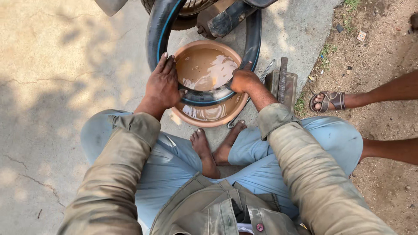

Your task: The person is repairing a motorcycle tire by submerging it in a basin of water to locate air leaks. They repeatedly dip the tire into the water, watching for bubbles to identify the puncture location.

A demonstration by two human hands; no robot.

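We press the black inner tube down into the muddy water of the brown basin on the concrete. Left hand and right hand each have fingers closed around it; submerging one section fully shows leaks best.

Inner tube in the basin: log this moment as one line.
left hand: pressing inner tube | right hand: gripping tube | basin: muddy water, tube section dipped | metal file: beside basin
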